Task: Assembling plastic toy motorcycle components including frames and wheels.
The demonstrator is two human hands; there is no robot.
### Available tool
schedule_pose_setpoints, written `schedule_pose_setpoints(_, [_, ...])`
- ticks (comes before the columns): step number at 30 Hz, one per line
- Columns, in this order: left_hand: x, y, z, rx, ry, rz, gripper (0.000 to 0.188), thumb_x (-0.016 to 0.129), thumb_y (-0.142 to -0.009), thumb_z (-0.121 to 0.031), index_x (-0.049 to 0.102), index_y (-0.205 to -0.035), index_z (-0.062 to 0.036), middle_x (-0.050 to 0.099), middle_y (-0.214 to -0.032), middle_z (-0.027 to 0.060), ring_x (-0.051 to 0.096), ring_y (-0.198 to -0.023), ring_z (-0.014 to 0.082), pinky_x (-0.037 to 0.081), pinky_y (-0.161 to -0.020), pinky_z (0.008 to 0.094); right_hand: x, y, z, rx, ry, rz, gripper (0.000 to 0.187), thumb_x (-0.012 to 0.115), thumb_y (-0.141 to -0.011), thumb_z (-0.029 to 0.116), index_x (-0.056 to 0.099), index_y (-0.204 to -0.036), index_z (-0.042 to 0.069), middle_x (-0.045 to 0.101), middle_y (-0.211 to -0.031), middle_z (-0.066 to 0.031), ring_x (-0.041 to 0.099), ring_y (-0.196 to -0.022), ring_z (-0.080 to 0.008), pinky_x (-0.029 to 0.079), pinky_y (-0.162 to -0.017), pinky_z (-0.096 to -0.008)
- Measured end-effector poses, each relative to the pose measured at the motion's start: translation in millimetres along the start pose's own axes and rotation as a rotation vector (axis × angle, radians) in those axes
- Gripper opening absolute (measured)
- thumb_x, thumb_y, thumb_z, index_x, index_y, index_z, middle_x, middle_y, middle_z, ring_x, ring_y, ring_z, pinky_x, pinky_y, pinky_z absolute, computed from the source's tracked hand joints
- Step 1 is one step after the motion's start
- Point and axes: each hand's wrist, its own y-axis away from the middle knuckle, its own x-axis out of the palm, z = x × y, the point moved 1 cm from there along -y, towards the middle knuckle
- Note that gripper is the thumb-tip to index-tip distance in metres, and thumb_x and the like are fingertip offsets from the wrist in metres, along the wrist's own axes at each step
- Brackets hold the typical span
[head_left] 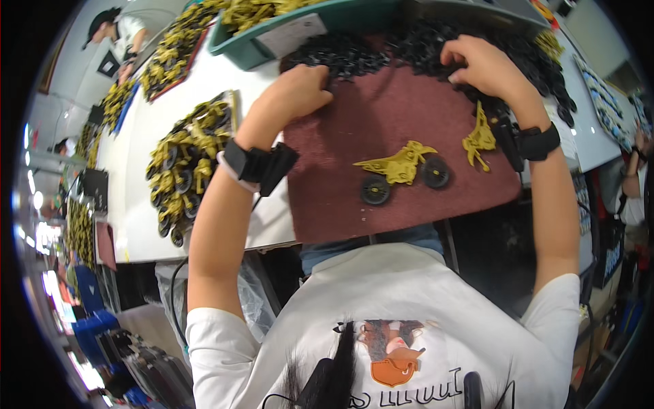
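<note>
My left hand (pixel 293 94) is at the far left of a maroon mat (pixel 327 157), fingers curled in beside a pile of small black parts (pixel 334 56); whatever it grips is hidden. My right hand (pixel 487 67) hovers at the edge of a second heap of black parts (pixel 426 51), with its fingers bent and a gap between thumb and forefinger. On the mat lies a yellow toy motorcycle (pixel 398 167) with two black wheels. Right of it, near my right wrist, is a yellow toy motorcycle body (pixel 481 140) with no wheels showing.
A green bin (pixel 252 51) of yellow parts stands behind the mat, next to a grey bin (pixel 477 12). Many yellow toy motorcycles (pixel 187 163) with black wheels are heaped on the white table (pixel 262 225) at left. A person (pixel 122 37) works at the far left.
</note>
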Motion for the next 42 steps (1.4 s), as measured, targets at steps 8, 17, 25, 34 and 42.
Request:
schedule_pose_setpoints(8, [12,18,9,0.025,0.063,-0.135,0.022,0.06,-0.084,-0.018,0.057,-0.1,-0.0044,0.058,-0.098,0.0195,0.06,-0.087,0.0382,0.047,-0.077,0.0451,10,-18,-6,-0.066,0.059,0.021,0.03,0.079,-0.064,0.005,0.054,-0.081,0.004,0.06,-0.078,-0.0115,0.06,-0.079,-0.032,0.047,-0.067,-0.0401])
schedule_pose_setpoints(17, [-16,46,-17,0.163,0.23,-0.434,0.022,0.06,-0.088,-0.015,0.056,-0.107,-0.0049,0.063,-0.086,0.0147,0.061,-0.082,0.0349,0.048,-0.073,0.0411,-13,11,8,-0.079,-0.268,-0.204,0.033,0.064,-0.079,0.0,0.06,-0.111,0.006,0.053,-0.08,-0.0049,0.049,-0.066,-0.0158,0.042,-0.066,-0.0302])
schedule_pose_setpoints(25, [-29,137,-63,0.201,0.722,-0.243,0.021,0.067,-0.081,0.002,0.06,-0.101,-0.0002,0.065,-0.085,0.0087,0.063,-0.074,0.0167,0.05,-0.07,0.0292,-30,68,64,0.105,-0.946,-0.051,0.007,0.062,-0.083,0.0,0.06,-0.089,0.001,0.063,-0.082,-0.0019,0.061,-0.074,-0.007,0.049,-0.064,-0.0214])
schedule_pose_setpoints(34, [13,176,-67,0.006,0.924,-0.246,0.017,0.065,-0.077,0.011,0.065,-0.09,0.0005,0.058,-0.091,0.0067,0.059,-0.083,0.0125,0.048,-0.068,0.0243,-10,92,81,-0.069,-1.008,0.034,0.012,0.071,-0.07,-0.004,0.062,-0.076,-0.001,0.06,-0.085,-0.0055,0.058,-0.074,-0.011,0.045,-0.069,-0.0223])
schedule_pose_setpoints(42, [26,181,-72,-0.117,0.79,-0.424,0.016,0.077,-0.073,0.001,0.066,-0.085,0.0006,0.061,-0.082,0.0035,0.056,-0.072,0.0097,0.043,-0.063,0.0227,8,93,92,0.133,-0.837,0.102,0.014,0.071,-0.077,0.004,0.06,-0.083,0.0,0.06,-0.071,-0.0013,0.056,-0.065,-0.0067,0.044,-0.059,-0.0215])
